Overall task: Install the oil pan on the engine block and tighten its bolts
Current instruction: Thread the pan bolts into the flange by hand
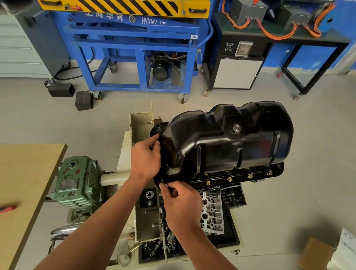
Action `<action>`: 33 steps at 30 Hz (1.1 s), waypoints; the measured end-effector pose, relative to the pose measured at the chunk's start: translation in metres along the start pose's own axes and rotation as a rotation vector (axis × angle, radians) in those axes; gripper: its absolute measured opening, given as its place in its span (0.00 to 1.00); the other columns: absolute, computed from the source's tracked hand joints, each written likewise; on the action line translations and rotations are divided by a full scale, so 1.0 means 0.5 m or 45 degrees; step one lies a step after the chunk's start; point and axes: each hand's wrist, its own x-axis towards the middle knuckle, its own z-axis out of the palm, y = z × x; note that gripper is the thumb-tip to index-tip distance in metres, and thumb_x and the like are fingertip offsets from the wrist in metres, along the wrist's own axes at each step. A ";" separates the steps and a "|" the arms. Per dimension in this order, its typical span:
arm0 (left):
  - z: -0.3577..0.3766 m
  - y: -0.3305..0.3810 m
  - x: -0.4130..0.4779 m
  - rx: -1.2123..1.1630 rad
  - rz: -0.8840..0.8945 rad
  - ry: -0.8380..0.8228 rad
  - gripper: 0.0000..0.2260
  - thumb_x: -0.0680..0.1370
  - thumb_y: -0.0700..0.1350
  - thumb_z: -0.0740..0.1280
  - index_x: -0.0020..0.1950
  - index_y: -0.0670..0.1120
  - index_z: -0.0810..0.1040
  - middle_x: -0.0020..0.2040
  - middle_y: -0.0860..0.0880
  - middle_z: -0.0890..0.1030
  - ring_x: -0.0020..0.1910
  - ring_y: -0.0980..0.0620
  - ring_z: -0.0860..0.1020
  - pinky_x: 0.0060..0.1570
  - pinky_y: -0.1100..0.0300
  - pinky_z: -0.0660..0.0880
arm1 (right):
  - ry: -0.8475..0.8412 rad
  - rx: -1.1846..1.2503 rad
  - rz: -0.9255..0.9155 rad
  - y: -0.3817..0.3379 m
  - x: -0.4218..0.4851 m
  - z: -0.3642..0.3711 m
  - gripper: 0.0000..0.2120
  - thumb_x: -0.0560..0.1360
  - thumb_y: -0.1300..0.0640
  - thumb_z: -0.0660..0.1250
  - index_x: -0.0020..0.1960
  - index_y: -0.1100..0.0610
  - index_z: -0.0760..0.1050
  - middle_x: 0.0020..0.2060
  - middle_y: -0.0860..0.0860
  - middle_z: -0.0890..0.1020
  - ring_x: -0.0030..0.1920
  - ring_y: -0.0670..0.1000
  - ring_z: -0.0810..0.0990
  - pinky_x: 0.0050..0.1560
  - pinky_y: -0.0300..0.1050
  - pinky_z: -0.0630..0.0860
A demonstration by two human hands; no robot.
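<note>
Gripping one end of the oil pan [231,140], the left hand [146,159] is curling round it. Just below, the right hand [181,204] is pinching its flange. A wooden surface [21,184] is lying to their left, and a blue cart [140,54] is standing beyond them.

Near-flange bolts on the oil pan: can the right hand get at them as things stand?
Probably yes. The right hand is at the near-left corner of the oil pan, and the bolts sit exposed along that same flange beside it, with nothing covering them.
</note>
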 end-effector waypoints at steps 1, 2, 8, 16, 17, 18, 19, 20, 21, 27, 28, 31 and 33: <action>0.000 -0.001 0.000 -0.001 -0.004 0.000 0.14 0.83 0.40 0.62 0.67 0.42 0.79 0.42 0.60 0.80 0.37 0.73 0.77 0.41 0.79 0.71 | -0.008 -0.002 -0.003 0.001 0.000 -0.001 0.08 0.72 0.49 0.76 0.38 0.52 0.83 0.28 0.44 0.79 0.28 0.44 0.75 0.28 0.45 0.75; -0.001 -0.002 0.000 0.001 -0.007 -0.001 0.14 0.83 0.40 0.62 0.67 0.43 0.79 0.41 0.61 0.80 0.36 0.71 0.78 0.41 0.78 0.72 | -0.022 -0.001 -0.010 0.001 -0.001 -0.003 0.09 0.72 0.47 0.76 0.39 0.51 0.83 0.28 0.43 0.78 0.28 0.44 0.75 0.28 0.45 0.76; -0.002 0.002 -0.001 0.007 0.010 0.007 0.14 0.83 0.39 0.62 0.67 0.42 0.79 0.50 0.53 0.83 0.40 0.77 0.76 0.42 0.82 0.68 | -0.095 0.015 -0.094 0.009 -0.006 -0.017 0.06 0.74 0.53 0.72 0.50 0.50 0.85 0.32 0.43 0.79 0.31 0.43 0.75 0.33 0.43 0.78; -0.007 0.013 -0.007 0.060 -0.013 0.005 0.14 0.83 0.40 0.63 0.68 0.43 0.79 0.55 0.49 0.84 0.44 0.65 0.79 0.50 0.77 0.72 | -0.197 -0.126 -0.130 0.011 0.001 -0.031 0.04 0.76 0.50 0.72 0.49 0.48 0.83 0.31 0.42 0.82 0.27 0.38 0.73 0.29 0.31 0.67; -0.008 0.017 -0.008 0.052 -0.013 -0.003 0.15 0.83 0.40 0.62 0.68 0.43 0.79 0.56 0.47 0.85 0.48 0.59 0.81 0.55 0.70 0.75 | -0.178 -0.145 -0.119 0.009 0.003 -0.031 0.03 0.75 0.49 0.73 0.46 0.48 0.83 0.30 0.41 0.80 0.25 0.36 0.70 0.29 0.27 0.61; -0.009 0.019 -0.008 0.034 -0.021 -0.019 0.15 0.83 0.40 0.62 0.68 0.43 0.78 0.56 0.46 0.85 0.51 0.52 0.82 0.59 0.61 0.77 | -0.160 -0.153 -0.110 0.008 0.005 -0.031 0.03 0.74 0.49 0.74 0.45 0.48 0.83 0.29 0.41 0.80 0.24 0.35 0.68 0.28 0.24 0.58; -0.010 0.020 -0.007 0.019 -0.033 -0.039 0.15 0.83 0.40 0.62 0.69 0.43 0.78 0.55 0.45 0.85 0.53 0.47 0.83 0.60 0.53 0.78 | -0.152 -0.147 -0.124 0.008 0.008 -0.032 0.03 0.74 0.49 0.74 0.45 0.48 0.83 0.29 0.41 0.80 0.24 0.34 0.69 0.27 0.24 0.58; -0.011 0.020 -0.008 0.023 -0.039 -0.053 0.15 0.83 0.40 0.62 0.69 0.43 0.78 0.55 0.44 0.85 0.53 0.44 0.83 0.60 0.49 0.79 | -0.164 -0.131 -0.152 0.007 0.010 -0.034 0.04 0.74 0.49 0.74 0.47 0.48 0.84 0.30 0.41 0.81 0.25 0.36 0.70 0.28 0.24 0.61; -0.012 0.021 -0.008 0.044 -0.040 -0.058 0.15 0.83 0.40 0.62 0.69 0.43 0.78 0.54 0.44 0.85 0.53 0.43 0.83 0.59 0.49 0.79 | -0.200 -0.115 -0.181 0.008 0.012 -0.037 0.06 0.75 0.50 0.73 0.51 0.48 0.84 0.33 0.42 0.82 0.27 0.38 0.73 0.29 0.27 0.68; -0.013 0.021 -0.008 0.062 -0.067 -0.070 0.15 0.83 0.40 0.62 0.69 0.44 0.78 0.55 0.45 0.85 0.54 0.46 0.83 0.60 0.53 0.78 | -0.215 -0.241 -0.270 0.006 0.015 -0.040 0.02 0.75 0.51 0.74 0.47 0.47 0.83 0.33 0.43 0.84 0.30 0.43 0.80 0.27 0.35 0.70; -0.014 0.021 -0.008 0.058 -0.072 -0.079 0.15 0.83 0.40 0.62 0.69 0.44 0.78 0.56 0.45 0.85 0.54 0.46 0.82 0.61 0.51 0.78 | -0.189 -0.269 -0.257 0.002 0.017 -0.038 0.03 0.73 0.50 0.75 0.43 0.48 0.83 0.30 0.43 0.83 0.27 0.43 0.79 0.26 0.32 0.64; -0.020 0.022 -0.011 0.052 -0.084 -0.099 0.16 0.83 0.39 0.62 0.69 0.44 0.78 0.56 0.46 0.85 0.55 0.49 0.82 0.62 0.50 0.78 | -0.169 -0.300 -0.255 0.006 0.021 -0.034 0.08 0.72 0.45 0.75 0.41 0.50 0.83 0.28 0.43 0.81 0.26 0.43 0.76 0.26 0.30 0.58; -0.023 0.023 -0.013 0.040 -0.089 -0.111 0.16 0.83 0.39 0.62 0.69 0.45 0.78 0.53 0.46 0.85 0.52 0.49 0.83 0.60 0.50 0.79 | -0.212 -0.218 -0.300 0.011 0.023 -0.040 0.08 0.74 0.46 0.74 0.48 0.49 0.84 0.31 0.44 0.82 0.29 0.42 0.78 0.28 0.33 0.68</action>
